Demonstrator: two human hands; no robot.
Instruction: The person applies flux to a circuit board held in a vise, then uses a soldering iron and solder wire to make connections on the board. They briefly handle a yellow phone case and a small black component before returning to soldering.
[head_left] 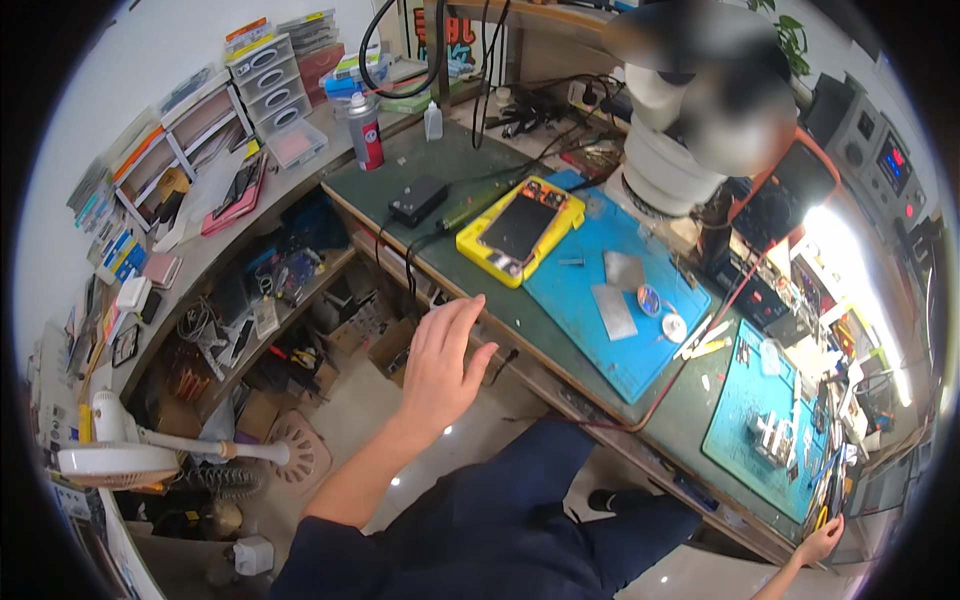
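Tool [822, 517] near right hand [821, 541] yellow-looped; fingers' hold unclear. Left hand [438, 372]: fingers together, thumb apart.

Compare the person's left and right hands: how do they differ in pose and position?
The left hand is open, fingers extended; the right hand looks partly curled. The left hand shows near mid-picture, the right hand at the bench's lower-right corner, beside tools. The left hand looks larger in view. Both are bare.
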